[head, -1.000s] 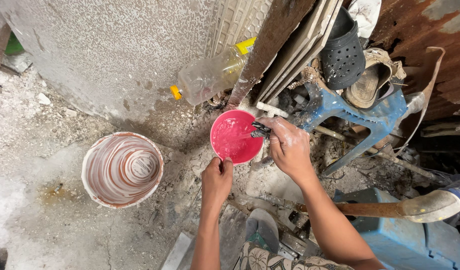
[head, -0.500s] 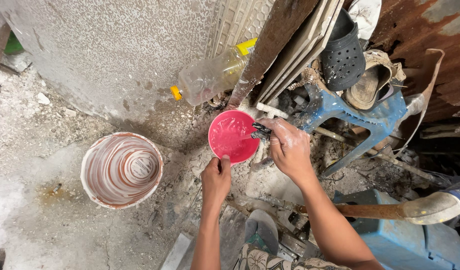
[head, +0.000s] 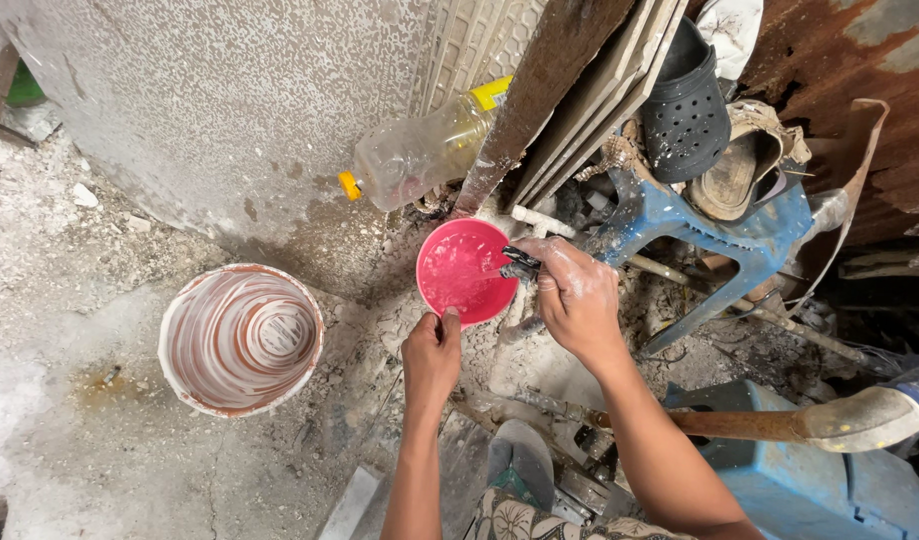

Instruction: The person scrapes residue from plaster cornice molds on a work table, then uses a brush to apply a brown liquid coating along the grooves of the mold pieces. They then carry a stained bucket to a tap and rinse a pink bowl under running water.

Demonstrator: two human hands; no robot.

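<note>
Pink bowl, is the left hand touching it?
Touching. The head view shows the left hand with its thumb pressed over the near rim of the pink bowl.

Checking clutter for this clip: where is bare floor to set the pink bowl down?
Bare ground lies left of the white-coated bucket and below it toward the frame's lower left. Tighter: the strip between bucket and left hand. Crowded: around the pink bowl and right hand, with bottle, leaning boards and blue stool.
</note>
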